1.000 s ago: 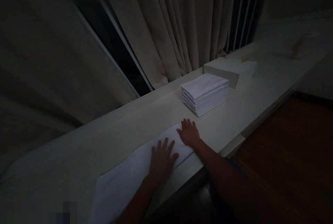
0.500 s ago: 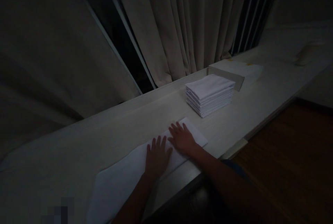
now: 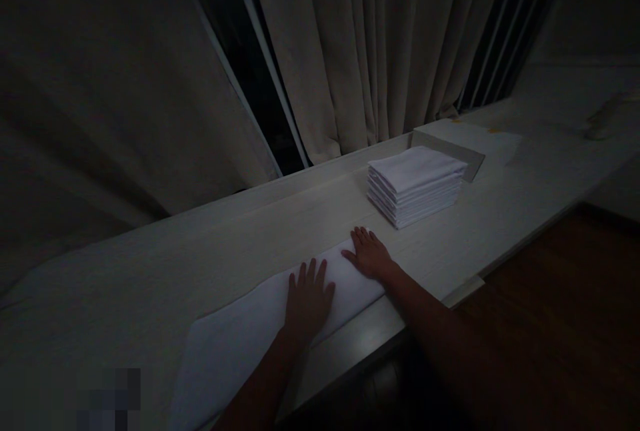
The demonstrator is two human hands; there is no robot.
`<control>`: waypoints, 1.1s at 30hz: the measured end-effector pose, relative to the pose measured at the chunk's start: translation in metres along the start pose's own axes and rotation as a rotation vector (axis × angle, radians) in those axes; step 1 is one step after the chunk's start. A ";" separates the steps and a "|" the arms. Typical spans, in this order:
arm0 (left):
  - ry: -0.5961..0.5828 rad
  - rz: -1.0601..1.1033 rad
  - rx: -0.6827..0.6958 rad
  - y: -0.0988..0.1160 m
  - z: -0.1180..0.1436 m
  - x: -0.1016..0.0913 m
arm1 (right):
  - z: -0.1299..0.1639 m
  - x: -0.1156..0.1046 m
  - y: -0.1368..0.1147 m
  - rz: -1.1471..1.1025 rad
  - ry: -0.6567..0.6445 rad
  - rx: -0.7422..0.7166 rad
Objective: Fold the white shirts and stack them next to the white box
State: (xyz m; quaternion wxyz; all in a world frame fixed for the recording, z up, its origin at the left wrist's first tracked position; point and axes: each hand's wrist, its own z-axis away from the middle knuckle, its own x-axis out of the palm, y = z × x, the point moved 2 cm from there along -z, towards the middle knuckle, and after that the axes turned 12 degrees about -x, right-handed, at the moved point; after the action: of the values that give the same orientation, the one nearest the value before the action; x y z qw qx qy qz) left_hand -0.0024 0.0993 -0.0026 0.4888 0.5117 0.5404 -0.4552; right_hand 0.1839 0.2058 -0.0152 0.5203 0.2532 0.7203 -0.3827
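A long folded white cloth (image 3: 240,331) lies flat along the front of the pale table, running from the lower left toward the middle. My left hand (image 3: 309,297) rests palm down near the cloth's middle, fingers spread. Over its right end lies my right hand (image 3: 370,254), flat, with the thumb apart from the fingers; it hides most of that end. Beyond my right hand stands a neat stack of folded white cloths (image 3: 417,184), which neither hand touches.
Behind the stack is a pale, flat box-like piece (image 3: 465,141) with small yellow marks. Beige curtains (image 3: 360,51) hang along the table's back edge. The table (image 3: 545,177) stretches to the far right, with dark wooden floor (image 3: 540,284) below. The light is dim.
My right hand has slid right along the cloth to its end. My left hand stays on the cloth in about the same place. The view has shifted slightly.
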 end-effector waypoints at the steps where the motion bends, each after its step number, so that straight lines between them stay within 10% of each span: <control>1: 0.002 0.006 0.000 0.000 0.000 0.000 | -0.001 0.001 0.001 0.006 0.006 0.005; 8: -0.032 0.060 -0.010 -0.004 -0.002 -0.004 | 0.000 0.006 0.000 0.056 0.022 -0.007; 20: -0.057 -0.031 -0.173 -0.071 0.027 -0.012 | -0.002 -0.003 -0.004 0.062 -0.020 0.009; 28: 0.032 -0.064 -0.131 -0.071 0.025 -0.001 | 0.012 -0.016 -0.095 0.031 0.012 -0.295; 33: 0.041 -0.079 -0.113 -0.073 0.024 0.003 | 0.019 0.004 -0.104 -0.020 -0.046 -0.243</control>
State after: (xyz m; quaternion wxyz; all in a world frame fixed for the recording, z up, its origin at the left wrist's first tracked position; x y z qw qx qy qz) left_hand -0.0737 0.0714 -0.0088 0.4873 0.4706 0.5950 -0.4324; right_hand 0.1141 0.1304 0.0079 0.5598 0.1723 0.7515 -0.3036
